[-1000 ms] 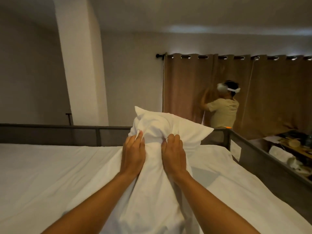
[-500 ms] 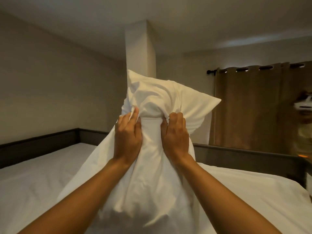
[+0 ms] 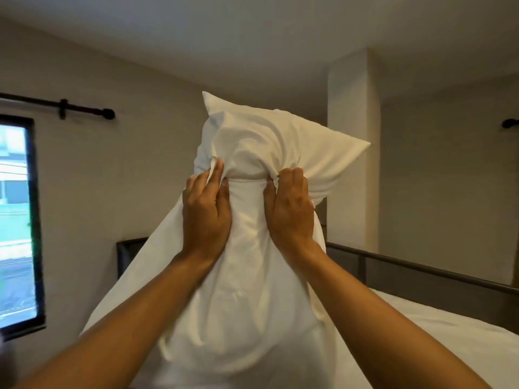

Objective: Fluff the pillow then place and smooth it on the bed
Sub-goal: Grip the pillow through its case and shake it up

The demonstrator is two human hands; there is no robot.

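Observation:
A white pillow (image 3: pixel 269 144) in a loose white case is held up in the air in front of me, its top end puffed out above my hands. My left hand (image 3: pixel 206 217) grips the bunched case on the left side. On the right side my right hand (image 3: pixel 290 214) grips it the same way. The slack case hangs down between my forearms. The bed (image 3: pixel 438 338) with its white sheet shows at the lower right, below the pillow.
A dark bed rail (image 3: pixel 421 273) runs along the right behind the mattress, with a dark headboard corner (image 3: pixel 129 254) left of the pillow. A window (image 3: pixel 16 226) with a black curtain rod above is on the left wall. A white pillar (image 3: pixel 351 153) stands behind the pillow.
Both hands have lifted the pillow higher off the bed while keeping their grip. My view has swung left, so the window has come in and the brown curtains and the other person have gone out.

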